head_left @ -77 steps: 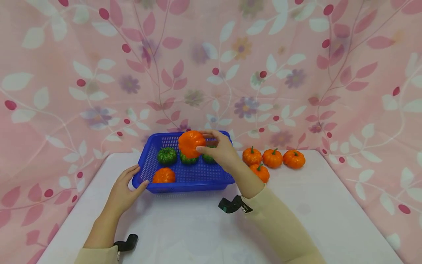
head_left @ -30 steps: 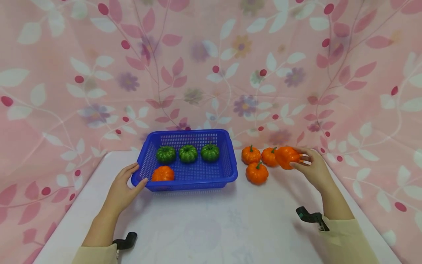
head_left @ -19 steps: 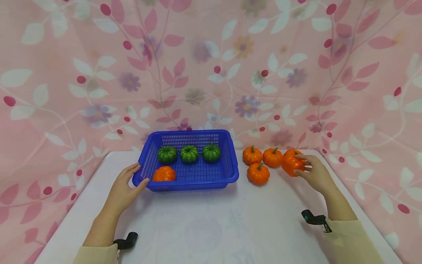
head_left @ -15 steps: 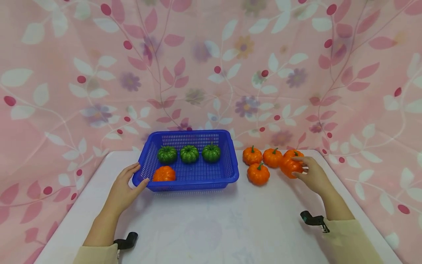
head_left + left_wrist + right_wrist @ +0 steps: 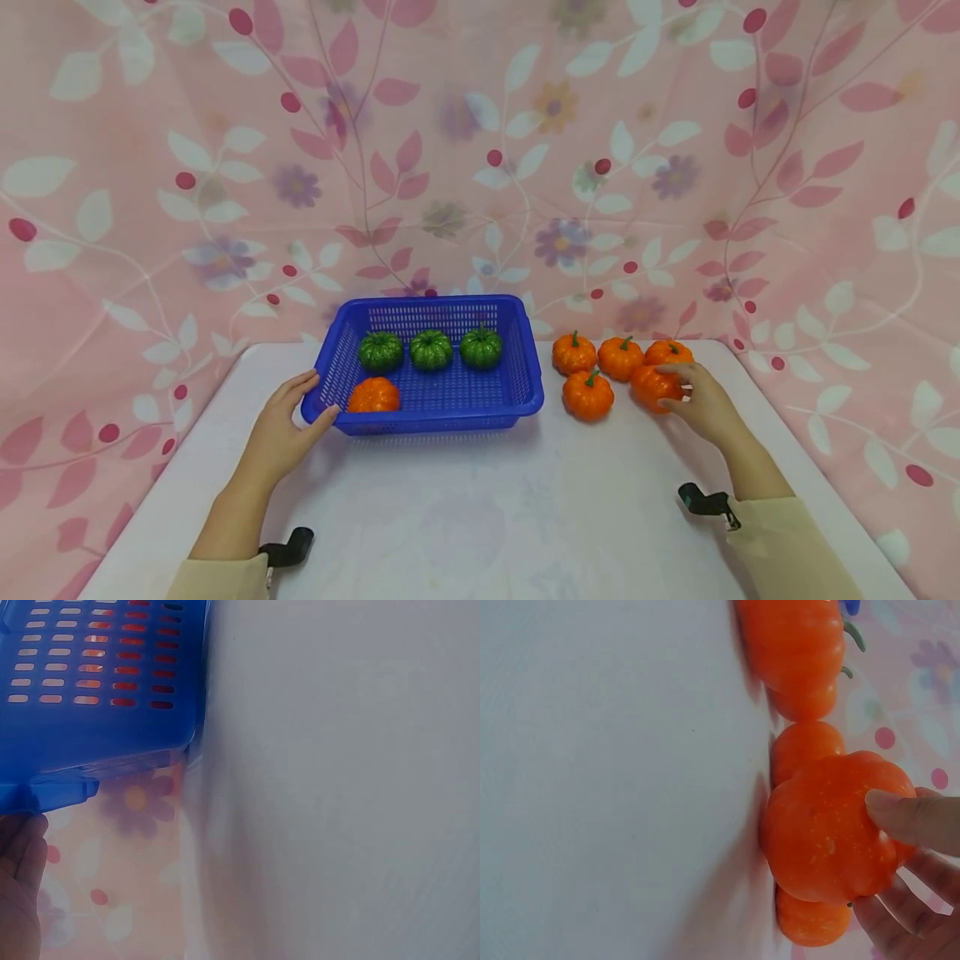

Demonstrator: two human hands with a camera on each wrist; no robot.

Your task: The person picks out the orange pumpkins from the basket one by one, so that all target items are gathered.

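In the head view, my left hand rests against the near left corner of a blue plastic basket, its fingers fairly straight along the rim and its thumb spread to the front edge. The left wrist view shows its fingertips right at the rim. My right hand grips a small orange pumpkin low over the table, right of the basket. Its thumb lies across the pumpkin's side in the right wrist view. Inside the basket sit an orange pumpkin, partly hidden by the front wall, and three green pumpkins.
More orange pumpkins stand on the white table: three along the back, including a left one and a right one, plus one nearer. A pink floral cloth hangs behind the table.
My right hand has carried the orange pumpkin from over the basket to the right, then lowered it in front of the back row's right pumpkin. The left hand keeps its place.
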